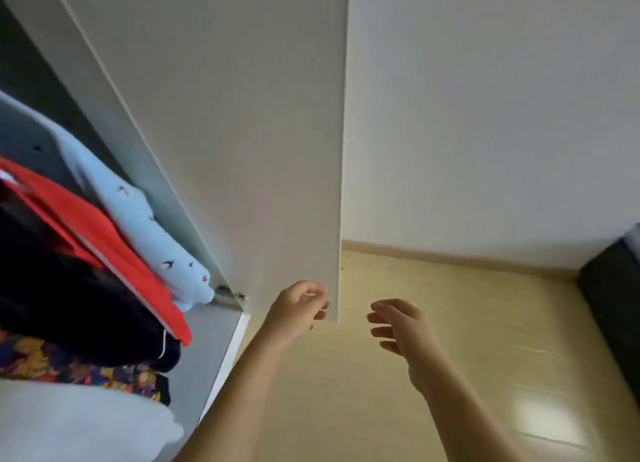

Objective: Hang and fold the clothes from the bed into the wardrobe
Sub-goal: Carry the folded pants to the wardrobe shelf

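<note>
Our left hand (299,309) fingers curl on door (242,149) edge, right hand (398,330) fingers apart, empty. We'd swing it slow w/o catching clothes (104,226) imo.

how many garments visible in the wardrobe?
5: light blue top beside the door, red garment, black garment, patterned garment, white garment at bottom left. Others may be hidden.
</note>
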The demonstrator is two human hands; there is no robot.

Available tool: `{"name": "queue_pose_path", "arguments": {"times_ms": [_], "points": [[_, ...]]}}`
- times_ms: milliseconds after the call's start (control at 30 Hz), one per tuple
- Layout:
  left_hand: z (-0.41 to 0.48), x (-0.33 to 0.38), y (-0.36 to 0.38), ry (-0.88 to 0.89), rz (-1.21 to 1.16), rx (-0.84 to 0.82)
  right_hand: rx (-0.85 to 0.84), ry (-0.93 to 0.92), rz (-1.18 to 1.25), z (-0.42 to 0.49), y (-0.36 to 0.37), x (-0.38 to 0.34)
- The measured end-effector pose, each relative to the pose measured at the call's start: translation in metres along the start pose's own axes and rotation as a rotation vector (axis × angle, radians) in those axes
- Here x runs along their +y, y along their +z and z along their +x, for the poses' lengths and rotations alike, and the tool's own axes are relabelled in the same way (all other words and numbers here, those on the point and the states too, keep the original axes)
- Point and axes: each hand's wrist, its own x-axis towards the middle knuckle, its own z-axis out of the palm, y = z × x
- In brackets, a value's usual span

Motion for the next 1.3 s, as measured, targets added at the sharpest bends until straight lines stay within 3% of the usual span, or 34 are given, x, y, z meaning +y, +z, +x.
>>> {"name": "queue_pose_path", "arguments": {"times_ms": [467, 733, 1100, 1300], "points": [[-0.104, 0.061, 0.376, 0.220, 0.275, -0.622, 0.598, 0.046, 0.266, -0.130, -0.353, 0.094], [-0.192, 0.074, 0.551, 0.307, 0.428, -0.917, 0.871, 0.029, 0.486, -0.210, -0.497, 0.149], [-0.247, 0.083, 0.779, 0.318, 0.581, -1.236, 1.169, 0.113, 0.713, -0.247, -0.664, 0.212], [-0.263, 0.118, 0.923, 0.384, 0.684, -1.323, 1.194, 0.140, 0.749, -0.229, -0.792, 0.203]]}}
